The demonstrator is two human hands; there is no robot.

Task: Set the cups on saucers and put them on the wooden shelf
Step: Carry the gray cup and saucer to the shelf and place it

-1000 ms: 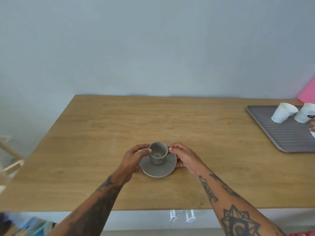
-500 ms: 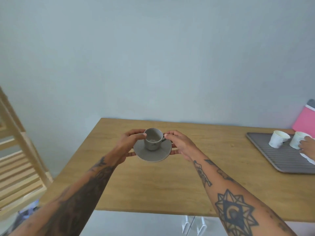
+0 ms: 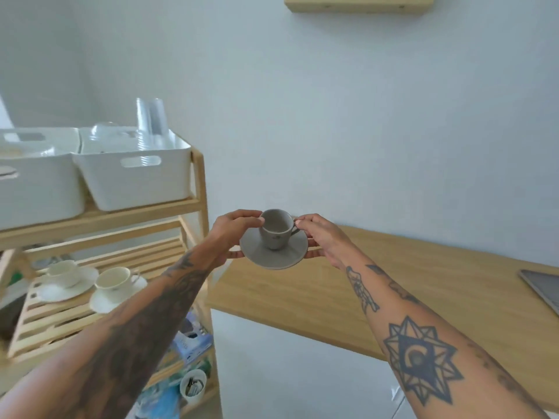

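Note:
A grey cup (image 3: pixel 276 228) stands upright on a grey saucer (image 3: pixel 273 252), held in the air above the left end of the wooden table (image 3: pixel 423 297). My left hand (image 3: pixel 233 234) grips the saucer's left edge with its thumb against the cup. My right hand (image 3: pixel 323 238) holds the right edge, thumb near the cup's handle. To the left stands the wooden shelf (image 3: pixel 99 216). On its slatted middle level sit two white cups on white saucers (image 3: pixel 65 278) (image 3: pixel 116 285).
Two white plastic bins (image 3: pixel 133 173) with glassware fill the shelf's top level. The bottom level holds a small white pot and blue items (image 3: pixel 187 370). A grey tray's corner (image 3: pixel 541 285) shows at the table's right. A wooden block (image 3: pixel 360 3) hangs on the wall above.
Both hands lifted the grey cup and saucer off the table and carried them left. The view swung left, bringing the shelf in and the paper cups on the tray out of sight.

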